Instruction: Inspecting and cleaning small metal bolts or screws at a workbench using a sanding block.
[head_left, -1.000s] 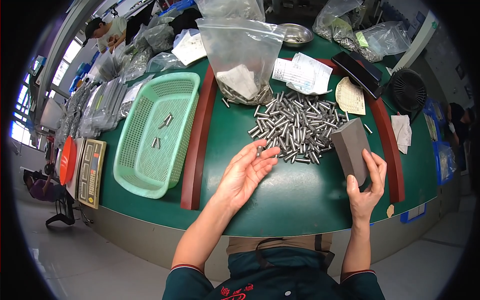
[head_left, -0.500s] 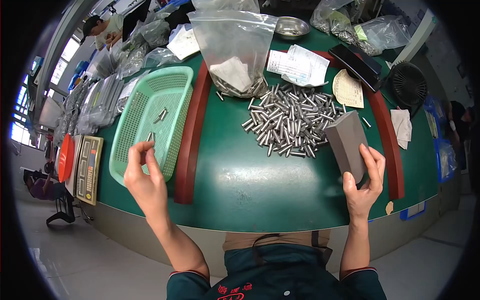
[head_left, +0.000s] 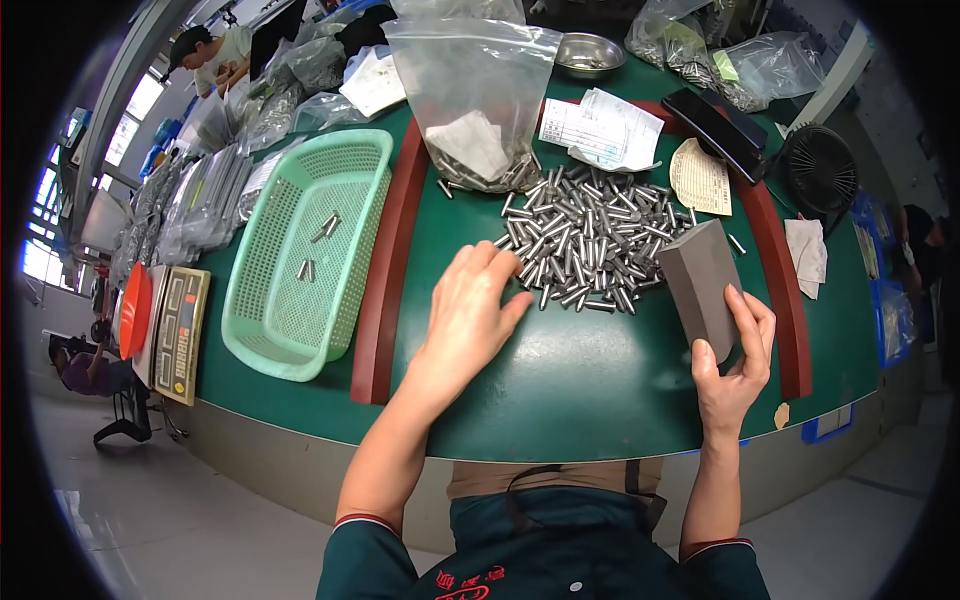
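I see the left grip (head_left: 468, 310) half-curled beside the left edge of the pile of metal pins (head_left: 590, 235) on the desk (head_left: 560, 400), but cannot tell whether it holds any; right of the pile the right grip (head_left: 735, 375) pinches a grey block (head_left: 698, 285), and left of the pile a basket (head_left: 275, 358) holds four pins (head_left: 331, 224)
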